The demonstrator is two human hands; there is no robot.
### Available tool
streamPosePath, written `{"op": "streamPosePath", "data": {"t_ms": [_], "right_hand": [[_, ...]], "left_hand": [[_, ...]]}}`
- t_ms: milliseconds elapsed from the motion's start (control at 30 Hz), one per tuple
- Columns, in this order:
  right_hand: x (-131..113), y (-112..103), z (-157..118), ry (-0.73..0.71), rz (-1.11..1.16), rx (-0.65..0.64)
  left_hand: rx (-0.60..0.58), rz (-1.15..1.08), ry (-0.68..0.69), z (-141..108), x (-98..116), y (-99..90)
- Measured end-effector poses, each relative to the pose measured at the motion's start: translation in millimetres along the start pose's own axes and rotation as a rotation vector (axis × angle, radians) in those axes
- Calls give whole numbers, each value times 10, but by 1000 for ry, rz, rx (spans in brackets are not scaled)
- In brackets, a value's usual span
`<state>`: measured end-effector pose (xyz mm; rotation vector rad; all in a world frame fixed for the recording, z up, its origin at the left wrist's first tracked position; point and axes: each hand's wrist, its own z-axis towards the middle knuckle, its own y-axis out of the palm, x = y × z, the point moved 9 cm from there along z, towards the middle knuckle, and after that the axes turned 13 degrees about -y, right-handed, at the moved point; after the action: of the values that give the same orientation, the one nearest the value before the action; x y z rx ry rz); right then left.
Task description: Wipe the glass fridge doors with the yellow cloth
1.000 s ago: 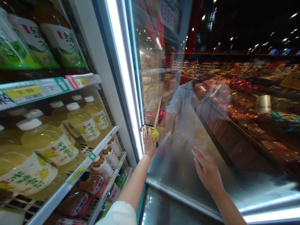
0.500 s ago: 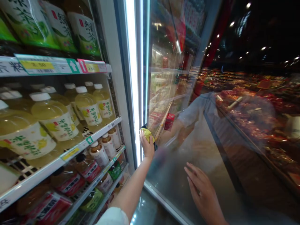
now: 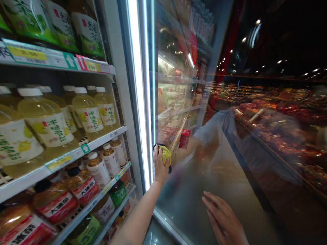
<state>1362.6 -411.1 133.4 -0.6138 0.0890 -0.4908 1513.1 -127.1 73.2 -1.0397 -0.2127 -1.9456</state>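
Right hand [image 3: 223,217] lower (open), left hand [image 3: 159,166] holding cloth [image 3: 166,154], near door edge [image 3: 154,102]

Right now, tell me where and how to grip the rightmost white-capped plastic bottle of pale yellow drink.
Take the bottle by its shoulder, under the white cap, from the shelf's open front. It stands upright near the front edge and narrows upward, so fingers should fit beside its close left neighbour.
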Motion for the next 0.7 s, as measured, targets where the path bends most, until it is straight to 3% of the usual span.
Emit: {"op": "streamPosePath", "data": {"t_ms": [133, 233, 333, 400, 467, 533, 600, 700], "right_hand": [[86, 55, -19, -58, -71, 10], [161, 88, -32, -98, -113, 17], [190, 104, -64, -154, -146, 21], [177, 107, -110, -212, -181, 1], [164, 88, -168, -271, -237, -23], [181, 42, -207, -306, -305, -41], [226, -25, -205, -320, -370, -43], [292, -104, -151, -348, -454, -40]], "left_hand": [[94, -69, -146, 26, -250, -53], [186, -109, -204, 36, -164, -57], [137, -61, 16, -163, 181, 31], [4, 6, 267, -383, 372, 161], [-80, 41, 417, -504, 426, 237], [-18, 13, 371, -391, 419, 187], [136, -60, 206, -200, 450, 66], [181, -96, 176, -181, 748, 69]]}}
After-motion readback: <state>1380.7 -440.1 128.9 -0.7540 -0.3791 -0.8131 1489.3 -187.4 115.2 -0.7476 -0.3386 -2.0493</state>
